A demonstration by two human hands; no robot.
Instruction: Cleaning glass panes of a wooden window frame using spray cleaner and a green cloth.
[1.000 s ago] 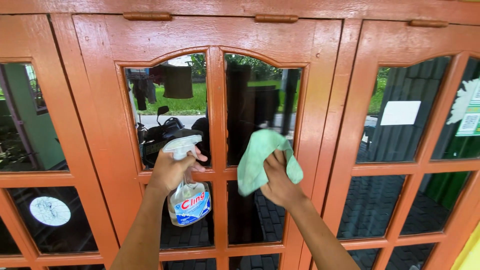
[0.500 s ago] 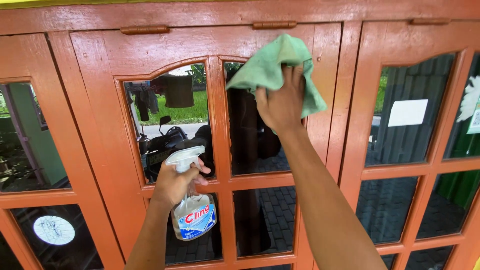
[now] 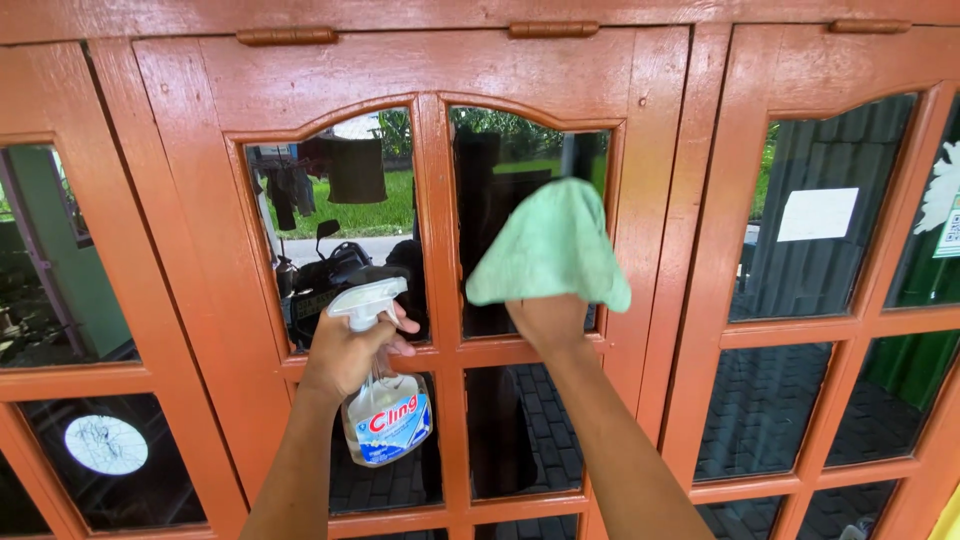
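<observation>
My left hand (image 3: 348, 350) grips a clear spray bottle (image 3: 385, 410) with a white trigger head and a blue and red label, held in front of the lower left glass pane. My right hand (image 3: 548, 322) presses a light green cloth (image 3: 550, 250) flat against the upper right glass pane (image 3: 500, 170) of the middle window. The cloth covers my fingers. The window frame (image 3: 436, 230) is orange-brown painted wood.
More orange wooden windows stand to the left (image 3: 60, 250) and right (image 3: 830, 220). The right one has a white paper (image 3: 817, 214) and stickers behind its glass. The glass reflects a motorbike, hanging clothes and grass. Hinges (image 3: 552, 29) sit along the top.
My right hand with the cloth went from the pane's lower edge up to the arch top, then came back down to mid-pane. My left hand kept the bottle nearly still.
</observation>
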